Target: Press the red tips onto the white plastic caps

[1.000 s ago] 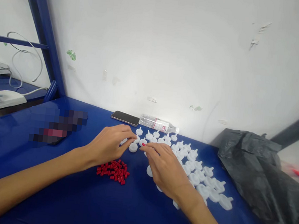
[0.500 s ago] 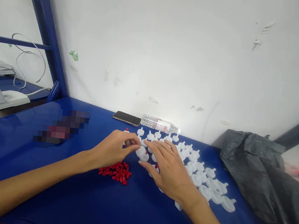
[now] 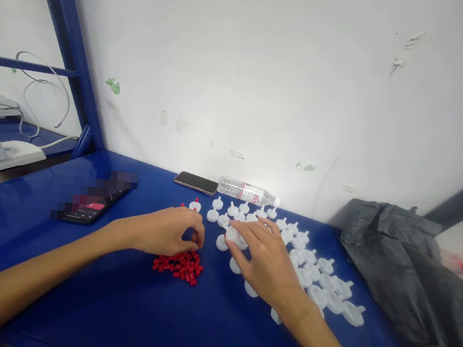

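My left hand (image 3: pixel 171 230) hangs over a small heap of red caps (image 3: pixel 182 268), its fingers curled and thumb near the index finger. Whether a cap is between its fingertips I cannot make out. My right hand (image 3: pixel 263 257) has thumb and index finger around a white spouted lid (image 3: pixel 232 233), a round disc with a narrow nozzle, and covers part of it. Many similar white lids (image 3: pixel 311 273) lie beneath and beyond this hand. At the back left, another lid (image 3: pixel 195 206) wears a red cap on its nozzle.
A phone (image 3: pixel 196 183) and a clear plastic bottle (image 3: pixel 248 191) lie by the wall. Another phone (image 3: pixel 95 206), partly blurred out, is on the left of the blue table (image 3: pixel 118 310). A black plastic bag (image 3: pixel 403 274) lies at the right, a white power strip (image 3: pixel 13 157) far left.
My left hand has moved left and down from the white lids to the red heap. My right hand has shifted little, and its thumb has closed in on a white lid.
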The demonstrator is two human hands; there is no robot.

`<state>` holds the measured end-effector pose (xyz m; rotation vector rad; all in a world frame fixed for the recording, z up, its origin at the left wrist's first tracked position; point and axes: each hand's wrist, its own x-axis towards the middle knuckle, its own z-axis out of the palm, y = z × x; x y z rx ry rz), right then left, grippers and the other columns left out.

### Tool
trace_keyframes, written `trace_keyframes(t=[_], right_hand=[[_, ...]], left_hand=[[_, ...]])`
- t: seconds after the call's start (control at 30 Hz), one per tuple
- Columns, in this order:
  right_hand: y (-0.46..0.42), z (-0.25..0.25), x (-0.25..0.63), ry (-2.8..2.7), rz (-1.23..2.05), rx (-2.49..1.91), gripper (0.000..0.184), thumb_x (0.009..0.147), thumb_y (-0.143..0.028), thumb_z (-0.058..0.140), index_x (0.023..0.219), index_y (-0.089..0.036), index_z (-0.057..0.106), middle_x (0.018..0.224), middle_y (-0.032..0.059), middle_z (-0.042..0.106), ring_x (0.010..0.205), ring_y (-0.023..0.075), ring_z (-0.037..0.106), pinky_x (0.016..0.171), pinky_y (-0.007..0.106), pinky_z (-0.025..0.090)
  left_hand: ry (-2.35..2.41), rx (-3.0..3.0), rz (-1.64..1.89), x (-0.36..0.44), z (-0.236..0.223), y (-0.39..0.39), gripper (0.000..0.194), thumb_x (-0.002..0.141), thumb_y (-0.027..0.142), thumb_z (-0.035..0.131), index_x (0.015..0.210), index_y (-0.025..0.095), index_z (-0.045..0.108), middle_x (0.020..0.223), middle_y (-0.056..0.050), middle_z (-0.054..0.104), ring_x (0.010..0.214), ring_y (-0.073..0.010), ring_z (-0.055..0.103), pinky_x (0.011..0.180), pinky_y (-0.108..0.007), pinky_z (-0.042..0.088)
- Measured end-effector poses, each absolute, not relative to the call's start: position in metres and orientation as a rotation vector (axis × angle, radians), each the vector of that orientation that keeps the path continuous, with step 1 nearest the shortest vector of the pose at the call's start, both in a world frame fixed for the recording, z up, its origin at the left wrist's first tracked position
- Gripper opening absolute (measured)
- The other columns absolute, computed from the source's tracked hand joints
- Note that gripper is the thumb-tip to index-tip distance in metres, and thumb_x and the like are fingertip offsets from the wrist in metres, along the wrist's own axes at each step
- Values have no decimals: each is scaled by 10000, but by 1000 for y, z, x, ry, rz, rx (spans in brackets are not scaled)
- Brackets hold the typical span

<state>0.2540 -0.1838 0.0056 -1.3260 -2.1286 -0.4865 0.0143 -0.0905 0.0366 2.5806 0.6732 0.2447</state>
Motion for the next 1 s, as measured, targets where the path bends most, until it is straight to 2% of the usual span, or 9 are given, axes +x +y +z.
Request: trace_keyframes(t=[0.3, 0.47, 0.6, 0.8, 1.0], right_hand=[[-185, 7, 252, -2145, -432, -1306, 295, 973, -276, 575, 1253, -220, 648, 1117, 48, 782, 1031, 235, 721, 1090, 540, 463], [-185, 7, 254, -2169, -407, -1327, 373, 952, -266, 616, 1322, -227, 585, 1052, 20, 776, 961, 215, 714, 1101, 528, 448], [-184, 5, 254, -2172, -420, -1284, 277, 945, -257, 631, 1221, -237, 627, 1096, 8, 779, 989, 214, 714, 1084, 520, 452], [-185, 5, 252, -2161, -484, -1224, 277, 944, -260, 638, 1220, -228, 647, 1099, 20, 786, 990, 226, 731, 1054, 531, 483], [-186, 6, 251, -2108, -544, -1143, 292, 951, -239, 620, 1242, -219, 642, 1110, 45, 780, 977, 217, 734, 1005, 519, 555]], left_hand=[[628, 2522, 167, 13, 34, -91, 134, 893, 174, 655, 908, 230, 775, 903, 8, 722, 827, -171, 635, 733, -260, 433], [682, 2550, 367, 19, 36, -89, 78, 934, 252, 645, 941, 237, 721, 849, 33, 706, 738, -134, 586, 676, -240, 409], [726, 2493, 609, 25, 37, -90, 123, 963, 305, 632, 1003, 245, 732, 822, 34, 705, 688, -120, 563, 653, -234, 402], [584, 2529, 698, 30, 29, -97, 143, 973, 291, 635, 1044, 246, 751, 938, 9, 724, 770, -121, 598, 713, -233, 426], [678, 2498, 775, 33, 20, -97, 177, 956, 330, 668, 1086, 244, 752, 881, 16, 744, 701, -116, 598, 653, -235, 419]])
